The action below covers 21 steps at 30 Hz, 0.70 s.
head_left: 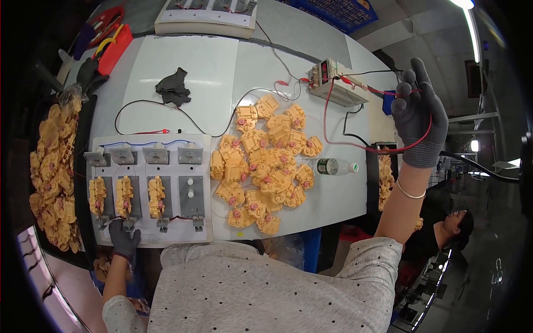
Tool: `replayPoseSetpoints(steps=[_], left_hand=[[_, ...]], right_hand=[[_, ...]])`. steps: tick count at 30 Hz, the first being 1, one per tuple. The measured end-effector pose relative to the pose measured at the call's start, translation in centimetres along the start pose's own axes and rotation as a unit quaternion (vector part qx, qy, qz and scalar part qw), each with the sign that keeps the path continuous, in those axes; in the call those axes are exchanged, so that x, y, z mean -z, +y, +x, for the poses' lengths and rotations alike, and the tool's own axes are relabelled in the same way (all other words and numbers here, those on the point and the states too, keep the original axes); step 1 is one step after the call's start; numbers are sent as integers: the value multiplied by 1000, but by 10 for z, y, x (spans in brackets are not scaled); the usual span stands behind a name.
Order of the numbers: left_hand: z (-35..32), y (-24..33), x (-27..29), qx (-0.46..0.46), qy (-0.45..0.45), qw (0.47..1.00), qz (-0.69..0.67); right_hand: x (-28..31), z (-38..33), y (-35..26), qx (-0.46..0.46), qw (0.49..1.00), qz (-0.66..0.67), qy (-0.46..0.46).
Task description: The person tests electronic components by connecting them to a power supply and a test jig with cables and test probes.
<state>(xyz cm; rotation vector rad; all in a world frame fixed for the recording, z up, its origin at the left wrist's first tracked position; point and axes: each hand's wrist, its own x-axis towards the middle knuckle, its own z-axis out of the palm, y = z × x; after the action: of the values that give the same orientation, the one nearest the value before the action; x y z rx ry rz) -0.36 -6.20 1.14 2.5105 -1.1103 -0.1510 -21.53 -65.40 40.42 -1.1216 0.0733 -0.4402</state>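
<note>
While our left hand (124, 237) rests gloved at the near edge of the white test fixture (150, 188), fingers curled on a clamp lever below the second slot, we can't tell whether it actually grips the lever or just presses it. Three of the four slots hold yellow gearbox housings (124, 195); the fourth slot (190, 194) sits bare, likely waiting for a part. Our right hand (417, 114) is raised off to the side, fingers spread wide, with the red lead (355, 145) looped over the palm — draped rather than pinched, probably to lift slack off the bench. That lead runs back to the small bench power supply (338, 82).

A loose pile of yellow housings (266, 161) lies just beside the fixture, within easy reach for loading. A clear plastic bottle (333, 166) lies on its side at the pile's edge. Spare black glove (174, 87) sits farther back. A black tray of more housings (53, 172) lines the left side.

Surface is a white table (205, 72). Room looks like a workshop; another person (444, 233) sits off to the right.
</note>
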Motion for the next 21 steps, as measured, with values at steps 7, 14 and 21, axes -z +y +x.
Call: replayPoseSetpoints(steps=[7, 14, 21], left_hand=[[6, 10, 7, -71, 9, 997, 26], [-4, 30, -6, -170, 159, 972, 46], [15, 163, 36, -235, 225, 938, -116]], right_hand=[[-54, -46, 14, -8, 996, 89, -7], [-51, -95, 20, 15, 985, 157, 64], [-41, -149, 51, 26, 952, 280, 119]])
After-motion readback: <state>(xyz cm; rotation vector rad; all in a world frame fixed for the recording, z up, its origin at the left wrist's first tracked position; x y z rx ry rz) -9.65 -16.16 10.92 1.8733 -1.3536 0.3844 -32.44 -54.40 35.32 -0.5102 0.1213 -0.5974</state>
